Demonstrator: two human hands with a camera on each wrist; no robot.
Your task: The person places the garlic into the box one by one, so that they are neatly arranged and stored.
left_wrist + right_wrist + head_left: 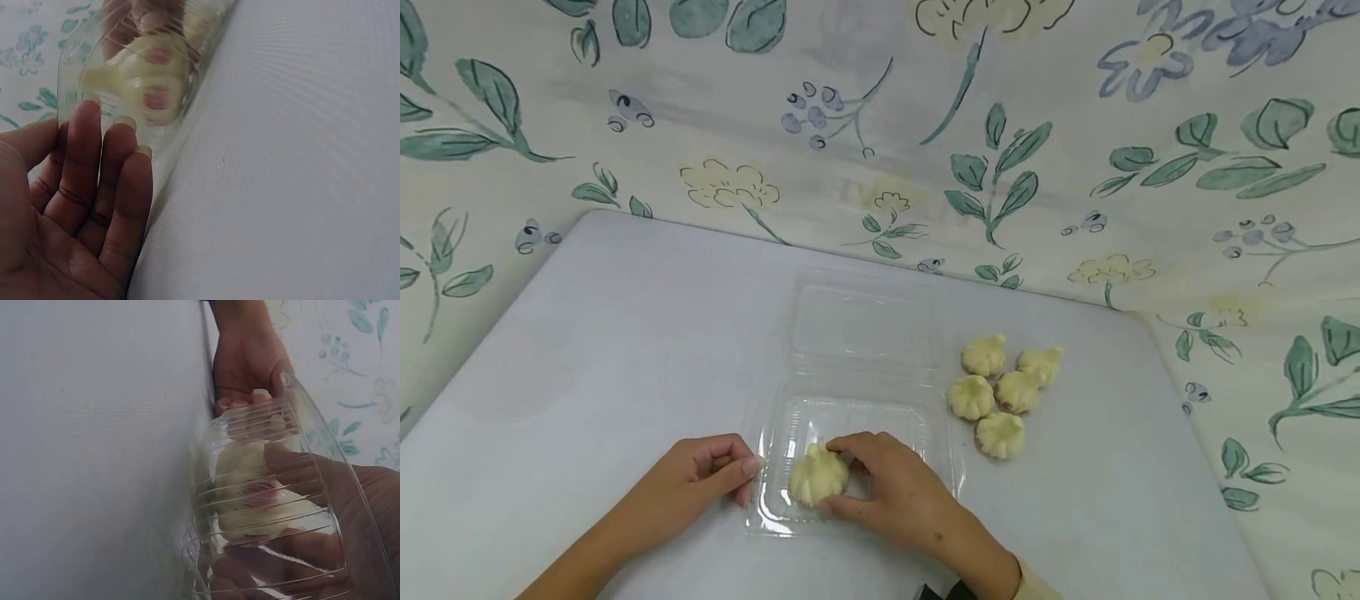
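Observation:
A clear plastic clamshell container (pixel 887 421) lies opened on the table, its lid (pixel 865 321) folded back towards the wall. My right hand (pixel 906 500) reaches into the base and grips a pale yellow garlic bulb (pixel 814 483) between thumb and fingers, at the left front of the base. Through the clear wall, the left wrist view shows pink patches on this bulb (pixel 140 75). At the container's left edge, my left hand (pixel 703 475) pinches the rim between thumb and fingers. The right wrist view shows the bulb (pixel 244 475) behind the ribbed side wall.
Several more garlic bulbs (pixel 1000 436) lie in a loose group right of the container. The white table (pixel 625 333) spreads out around it. A wall covering (pixel 865 200) with leaves and flowers borders the table's back and sides. A dark object (pixel 958 590) shows at the bottom edge.

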